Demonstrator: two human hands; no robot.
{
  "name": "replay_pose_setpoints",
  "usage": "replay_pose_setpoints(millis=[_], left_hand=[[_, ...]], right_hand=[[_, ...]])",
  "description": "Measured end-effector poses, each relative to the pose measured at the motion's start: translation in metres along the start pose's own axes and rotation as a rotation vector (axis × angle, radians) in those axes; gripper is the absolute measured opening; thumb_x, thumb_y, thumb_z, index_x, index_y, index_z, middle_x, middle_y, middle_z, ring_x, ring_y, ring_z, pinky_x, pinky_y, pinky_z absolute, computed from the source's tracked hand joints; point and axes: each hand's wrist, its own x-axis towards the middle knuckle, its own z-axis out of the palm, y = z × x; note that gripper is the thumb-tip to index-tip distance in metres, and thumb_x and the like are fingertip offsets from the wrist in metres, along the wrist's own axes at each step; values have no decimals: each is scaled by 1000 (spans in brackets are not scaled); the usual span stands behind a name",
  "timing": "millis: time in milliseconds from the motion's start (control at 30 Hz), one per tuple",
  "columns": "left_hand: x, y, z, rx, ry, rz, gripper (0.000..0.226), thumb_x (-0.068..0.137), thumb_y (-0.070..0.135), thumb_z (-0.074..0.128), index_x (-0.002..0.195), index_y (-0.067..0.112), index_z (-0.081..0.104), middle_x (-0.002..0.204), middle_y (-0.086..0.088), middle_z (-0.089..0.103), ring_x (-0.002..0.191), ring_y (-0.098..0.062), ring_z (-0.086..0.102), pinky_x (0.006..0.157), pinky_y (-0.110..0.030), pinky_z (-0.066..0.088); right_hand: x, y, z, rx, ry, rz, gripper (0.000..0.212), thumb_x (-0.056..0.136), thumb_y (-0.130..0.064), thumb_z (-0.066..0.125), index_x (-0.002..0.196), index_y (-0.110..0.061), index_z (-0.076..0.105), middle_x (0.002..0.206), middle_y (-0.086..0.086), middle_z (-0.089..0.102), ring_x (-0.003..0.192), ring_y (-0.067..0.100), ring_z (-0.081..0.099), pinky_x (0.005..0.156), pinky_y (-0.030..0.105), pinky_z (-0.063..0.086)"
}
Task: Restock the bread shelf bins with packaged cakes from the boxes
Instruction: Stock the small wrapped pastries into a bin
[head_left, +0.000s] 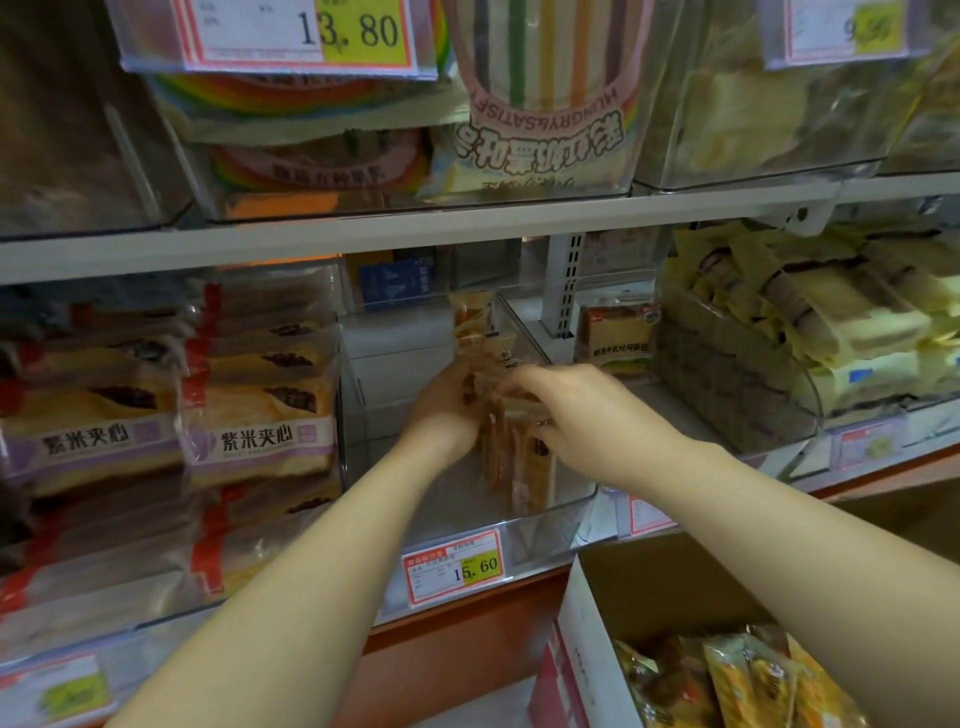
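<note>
— What crowds you on either side?
— On your left, the next bin is stacked full of purple-banded bread packs (260, 431), right against the clear wall beside your left forearm. On your right, a metal upright (563, 280) stands behind the bin with a single brown pack (618, 332) near it. Further right is a bin heaped with pale yellow packs (831, 322).

— And overhead?
— The shelf edge (363, 239) runs just above your reach. It carries bins of rainbow-striped packs (545, 104) and a price tag reading 13.80 (311, 31).

— Below your arms?
— A price tag reading 15.60 (454, 566) sits on the rail under your left wrist. An open cardboard box (587, 649) stands at lower right, beneath your right forearm, with yellow and brown wrapped packs (737, 680) inside.

— Now the bin you reach into.
— It is the clear bin (457, 499) in the middle. A row of packaged cakes (524, 467) stands on edge toward its right front, and a few more stand upright behind the row, toward the back. The bin floor shows to the left of the row.

— Your hands?
— Your left hand (447, 410) cups the left side of the row, fingers curled round it. Your right hand (561, 410) curls its fingers over the tops from the right. The cakes are squeezed between the two hands, and wrappers partly hide your fingertips.
</note>
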Motion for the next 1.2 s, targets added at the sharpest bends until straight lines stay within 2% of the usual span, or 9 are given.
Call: replay_pose_setpoints(millis=[167, 433, 567, 700, 800, 867, 967, 1067, 1200], left_hand=[[3, 3, 1, 84, 12, 46, 23, 94, 15, 55, 114, 26, 56, 113, 3, 58, 106, -19, 56, 98, -38, 46], [-8, 3, -3, -119, 126, -52, 22, 87, 17, 67, 89, 34, 55, 99, 4, 63, 103, -24, 60, 94, -51, 49], [-26, 9, -7, -117, 16, -88, 38, 93, 5, 55, 76, 37, 44, 83, 16, 49, 91, -16, 54, 100, -49, 45], [-38, 18, -6, -86, -99, -42, 37, 91, 5, 58, 96, 41, 47, 86, 21, 45, 81, 0, 50, 95, -35, 46], [-38, 17, -3, 36, 2, -6, 35, 92, 15, 58, 122, 32, 47, 99, 17, 48, 97, -3, 51, 79, -17, 40], [-40, 13, -1, 84, 127, 62, 34, 91, 18, 58, 121, 31, 49, 115, 10, 53, 107, -6, 52, 71, -8, 34], [-50, 16, 5, 143, 258, 279, 34, 91, 12, 56, 118, 32, 52, 115, 8, 55, 103, -4, 53, 79, -11, 40], [-64, 23, 19, 229, 199, 523, 29, 90, 5, 54, 109, 26, 60, 104, 12, 56, 94, 0, 53, 81, -13, 44], [-80, 23, 57, 307, 35, 678, 26, 85, 5, 50, 102, 18, 65, 95, 14, 53, 83, 4, 47, 75, -16, 41]], right_hand=[[1, 1, -1, 47, -60, -130, 56, 83, 9, 55, 126, -26, 53, 130, -4, 52, 120, 18, 50, 97, 37, 47], [12, 16, 8, 48, -30, -116, 57, 87, 8, 50, 131, -27, 51, 134, 2, 51, 121, 20, 49, 99, 35, 46], [10, 22, 9, 32, 30, -77, 54, 87, 6, 51, 131, -26, 54, 137, -1, 50, 128, 18, 42, 104, 31, 37], [4, 23, 10, 39, 89, -95, 54, 84, 1, 59, 131, -26, 54, 136, -2, 50, 129, 19, 42, 107, 39, 37], [-6, 24, 8, 67, 157, -99, 49, 83, -3, 64, 127, -23, 57, 132, -2, 53, 125, 18, 46, 104, 39, 42], [-16, 26, 5, 71, 256, -109, 40, 82, -5, 67, 120, -19, 62, 123, -1, 59, 116, 19, 53, 98, 39, 47], [-42, 31, 1, 97, 387, -146, 25, 82, -4, 67, 105, -13, 68, 103, 1, 66, 99, 18, 60, 86, 35, 52], [-79, 42, 0, 92, 400, -129, 15, 83, -7, 65, 96, -11, 69, 90, -1, 66, 85, 12, 61, 75, 27, 53], [-131, 68, 7, 30, 335, -21, 11, 82, -7, 70, 90, -13, 69, 81, -5, 64, 72, 8, 57, 66, 22, 49]])
